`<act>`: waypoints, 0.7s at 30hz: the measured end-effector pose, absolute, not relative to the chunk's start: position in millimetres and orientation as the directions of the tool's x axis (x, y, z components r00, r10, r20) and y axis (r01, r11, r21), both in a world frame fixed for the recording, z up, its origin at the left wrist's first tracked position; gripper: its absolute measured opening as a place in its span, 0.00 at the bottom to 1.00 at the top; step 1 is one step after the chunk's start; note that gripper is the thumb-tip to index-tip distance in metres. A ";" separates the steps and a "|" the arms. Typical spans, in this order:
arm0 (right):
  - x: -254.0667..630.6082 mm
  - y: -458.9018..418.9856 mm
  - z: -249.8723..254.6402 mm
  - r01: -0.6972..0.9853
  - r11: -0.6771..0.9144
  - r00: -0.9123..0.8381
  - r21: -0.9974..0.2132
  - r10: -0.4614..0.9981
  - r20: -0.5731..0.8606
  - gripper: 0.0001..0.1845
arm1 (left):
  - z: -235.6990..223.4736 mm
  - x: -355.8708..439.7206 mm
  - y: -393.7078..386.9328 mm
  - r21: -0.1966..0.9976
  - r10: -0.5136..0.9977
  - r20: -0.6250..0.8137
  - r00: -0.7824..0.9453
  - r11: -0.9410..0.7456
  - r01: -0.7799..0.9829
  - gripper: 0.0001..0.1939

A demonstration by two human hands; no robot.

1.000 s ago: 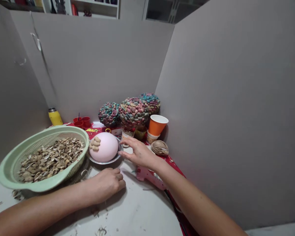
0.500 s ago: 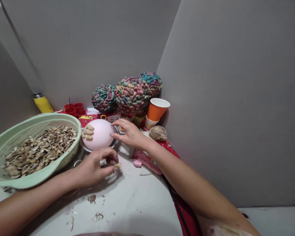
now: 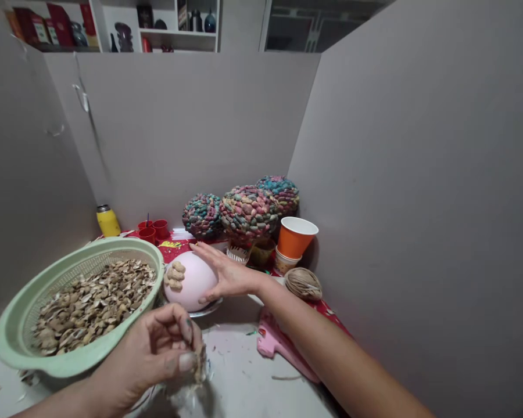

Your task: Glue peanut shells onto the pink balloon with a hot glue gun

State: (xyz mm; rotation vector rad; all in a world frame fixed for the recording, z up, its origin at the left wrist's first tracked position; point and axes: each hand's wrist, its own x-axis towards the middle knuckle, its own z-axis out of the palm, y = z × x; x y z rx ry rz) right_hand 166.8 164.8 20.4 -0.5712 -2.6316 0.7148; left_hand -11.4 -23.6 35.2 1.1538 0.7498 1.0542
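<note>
Your right hand (image 3: 226, 277) lay near the centre of the frame, palm against the right side of the pink ball (image 3: 190, 280), its fingers (image 3: 200, 251) spread apart over the top and the thumb under the lower right edge. The ball sat on a metal plate (image 3: 204, 310), just right of the green colander (image 3: 35, 360). A small cluster of shells (image 3: 175, 275) was stuck to the ball's left face.

Your left hand (image 3: 152, 351) was at lower centre, raised above the worktop (image 3: 248, 389), with thumb and fingers pinched together on a small shell piece (image 3: 199, 364). The piece was partly hidden by the fingers, and its exact shape could not be told.

The colander, at lower left, held a heap of loose shells (image 3: 91, 296). Behind the ball, three shell-covered balls (image 3: 248, 210) in mixed colours stood against the grey partition (image 3: 192, 128). An orange cup (image 3: 296, 238) stood to their right, nested in a second cup, with a twine ball (image 3: 303, 283) just in front of it. A pink object (image 3: 279, 345) lay on the worktop beneath your right forearm. At the back left stood a yellow bottle (image 3: 107, 220) and several small red cups (image 3: 153, 229). Scraps littered the worktop between your hands.
</note>
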 end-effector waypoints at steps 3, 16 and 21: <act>160.3 161.8 21.1 0.303 0.776 -0.849 -0.553 0.483 0.213 0.66 | 45.0 -25.6 -25.3 0.978 0.972 0.109 0.207 -0.068 -0.195 0.14; 171.2 151.6 7.8 0.324 0.642 -0.623 -0.694 0.697 0.354 0.61 | 65.2 -35.1 -13.8 0.883 0.907 0.410 -0.097 -0.368 0.292 0.04; 166.6 134.4 9.1 0.434 0.665 -0.614 -0.608 0.712 0.341 0.58 | 57.5 -23.9 -6.5 0.642 0.788 0.613 -0.055 -0.457 0.616 0.02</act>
